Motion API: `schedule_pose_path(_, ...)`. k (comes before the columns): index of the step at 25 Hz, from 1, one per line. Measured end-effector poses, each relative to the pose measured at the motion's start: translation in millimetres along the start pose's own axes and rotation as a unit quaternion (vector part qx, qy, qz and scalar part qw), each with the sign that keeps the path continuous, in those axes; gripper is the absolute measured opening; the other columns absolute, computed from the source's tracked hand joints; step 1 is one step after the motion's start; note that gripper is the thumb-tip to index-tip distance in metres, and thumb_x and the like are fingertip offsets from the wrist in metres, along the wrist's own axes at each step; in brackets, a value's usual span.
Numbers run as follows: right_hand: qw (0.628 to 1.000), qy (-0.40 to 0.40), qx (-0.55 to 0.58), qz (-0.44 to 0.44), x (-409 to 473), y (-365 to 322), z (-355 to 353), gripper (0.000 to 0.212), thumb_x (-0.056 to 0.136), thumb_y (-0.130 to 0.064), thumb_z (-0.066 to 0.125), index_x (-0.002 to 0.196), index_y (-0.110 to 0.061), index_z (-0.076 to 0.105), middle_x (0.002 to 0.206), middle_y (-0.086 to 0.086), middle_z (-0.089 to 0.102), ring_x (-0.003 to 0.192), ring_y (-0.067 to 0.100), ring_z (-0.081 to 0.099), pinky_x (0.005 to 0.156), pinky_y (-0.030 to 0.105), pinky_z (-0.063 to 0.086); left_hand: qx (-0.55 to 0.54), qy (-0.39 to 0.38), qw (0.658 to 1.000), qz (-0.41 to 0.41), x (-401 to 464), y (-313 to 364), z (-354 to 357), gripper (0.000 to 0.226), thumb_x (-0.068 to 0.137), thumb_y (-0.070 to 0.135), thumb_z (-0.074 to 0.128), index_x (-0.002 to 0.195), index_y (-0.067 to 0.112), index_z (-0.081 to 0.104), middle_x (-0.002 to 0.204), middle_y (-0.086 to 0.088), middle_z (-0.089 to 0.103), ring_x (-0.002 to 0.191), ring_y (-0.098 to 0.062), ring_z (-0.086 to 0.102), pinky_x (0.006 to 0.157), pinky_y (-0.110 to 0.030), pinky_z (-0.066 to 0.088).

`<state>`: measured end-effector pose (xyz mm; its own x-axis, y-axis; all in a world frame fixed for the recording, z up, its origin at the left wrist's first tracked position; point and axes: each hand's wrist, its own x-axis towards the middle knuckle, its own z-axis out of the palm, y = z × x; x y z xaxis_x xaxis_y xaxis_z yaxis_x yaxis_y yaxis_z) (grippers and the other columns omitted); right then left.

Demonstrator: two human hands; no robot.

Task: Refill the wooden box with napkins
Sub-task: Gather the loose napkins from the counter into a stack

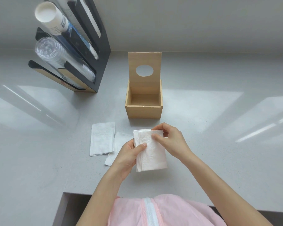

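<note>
The step in hand looks like squaring up a stack of napkins (151,150) above the grey worktop (219,160); the left hand (129,155) grips its side, thumb on top, while the right hand (168,139) pinches its far corner. The wooden box (144,111) stands just beyond, lid (145,62) upright with an oval hole, seemingly empty; next, the soft, embossed stack must go in flat; more napkins (102,138) lie nearby.

A pale grey speckled surface (203,152) meets a plain grey wall (186,22). Bright window reflections streak it. A black cup rack (95,51) stands far left.
</note>
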<state>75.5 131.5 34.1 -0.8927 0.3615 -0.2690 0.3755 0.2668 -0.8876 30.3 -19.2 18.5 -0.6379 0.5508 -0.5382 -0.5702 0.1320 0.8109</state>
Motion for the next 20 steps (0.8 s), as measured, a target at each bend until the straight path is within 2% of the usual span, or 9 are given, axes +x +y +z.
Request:
schedule_pose_path(3, 1.0, -0.007, -0.013, -0.006, 2, -8, 10, 0.004, 0.085, -0.023, 0.059, 0.085, -0.026, 0.061, 0.081, -0.013, 0.061, 0.07, 0.0, 0.053, 0.058, 0.007, 0.043, -0.009, 0.018, 1.0, 0.002, -6, 3, -11, 0.015, 0.089, 0.011, 0.053, 0.093, 0.018, 0.065, 0.081, 0.005, 0.074, 0.075, -0.01, 0.069, 0.071, -0.026, 0.052)
schedule_pose_path(7, 1.0, 0.007, 0.018, 0.016, 8, -16, 25, 0.013, 0.091, -0.026, 0.051, 0.087, -0.022, 0.062, 0.086, -0.005, 0.064, 0.082, 0.013, 0.06, 0.077, 0.027, 0.049, -0.011, 0.043, 0.999, 0.006, -14, 9, -33, 0.016, 0.089, 0.011, 0.052, 0.093, 0.019, 0.065, 0.077, 0.008, 0.074, 0.073, -0.009, 0.069, 0.07, -0.029, 0.051)
schedule_pose_path(9, 1.0, 0.014, 0.008, 0.026, 11, -16, 32, 0.011, 0.091, -0.025, 0.051, 0.089, -0.022, 0.062, 0.084, -0.006, 0.063, 0.081, 0.012, 0.06, 0.074, 0.024, 0.048, -0.017, 0.059, 0.998, 0.006, -18, 12, -45, 0.016, 0.09, 0.011, 0.051, 0.093, 0.019, 0.064, 0.08, 0.006, 0.073, 0.074, -0.011, 0.068, 0.074, -0.034, 0.052)
schedule_pose_path(11, 0.998, 0.016, -0.047, 0.03, 13, -13, 40, 0.01, 0.09, -0.024, 0.052, 0.094, -0.022, 0.061, 0.089, -0.004, 0.062, 0.076, 0.005, 0.056, 0.066, 0.017, 0.043, -0.03, 0.075, 0.997, 0.008, -21, 14, -57, 0.017, 0.09, 0.01, 0.051, 0.093, 0.019, 0.064, 0.082, 0.006, 0.072, 0.073, -0.009, 0.068, 0.074, -0.031, 0.052)
schedule_pose_path(12, 0.996, 0.015, -0.082, 0.032, 14, -10, 46, 0.013, 0.089, -0.024, 0.054, 0.099, -0.021, 0.06, 0.095, -0.002, 0.061, 0.078, 0.006, 0.055, 0.066, 0.018, 0.042, -0.035, 0.083, 0.996, 0.009, -23, 15, -63, 0.017, 0.09, 0.009, 0.05, 0.093, 0.019, 0.063, 0.084, 0.005, 0.072, 0.074, -0.008, 0.068, 0.073, -0.028, 0.051)
schedule_pose_path(16, 0.977, -0.017, -0.204, 0.056, 16, -1, 67, 0.042, 0.085, -0.03, 0.059, 0.123, -0.017, 0.048, 0.122, 0.005, 0.047, 0.115, 0.018, 0.046, 0.086, 0.031, 0.041, -0.047, 0.103, 0.994, 0.009, -30, 16, -83, 0.016, 0.09, 0.009, 0.05, 0.097, 0.017, 0.062, 0.093, 0.0, 0.069, 0.082, -0.013, 0.065, 0.076, -0.027, 0.051)
schedule_pose_path(18, 0.964, -0.023, -0.258, 0.058, 17, 0, 77, 0.049, 0.084, -0.031, 0.06, 0.126, -0.015, 0.043, 0.125, 0.007, 0.043, 0.122, 0.023, 0.038, 0.09, 0.033, 0.039, -0.046, 0.107, 0.993, 0.009, -33, 15, -93, 0.016, 0.09, 0.009, 0.05, 0.097, 0.017, 0.062, 0.094, 0.0, 0.069, 0.082, -0.013, 0.066, 0.076, -0.027, 0.052)
schedule_pose_path(20, 0.954, -0.017, -0.294, 0.052, 17, 0, 83, 0.048, 0.083, -0.028, 0.061, 0.124, -0.013, 0.043, 0.126, 0.009, 0.042, 0.12, 0.026, 0.036, 0.093, 0.034, 0.038, -0.044, 0.11, 0.993, 0.008, -36, 13, -100, 0.016, 0.09, 0.01, 0.051, 0.098, 0.017, 0.062, 0.093, 0.0, 0.07, 0.081, -0.012, 0.067, 0.075, -0.027, 0.053)
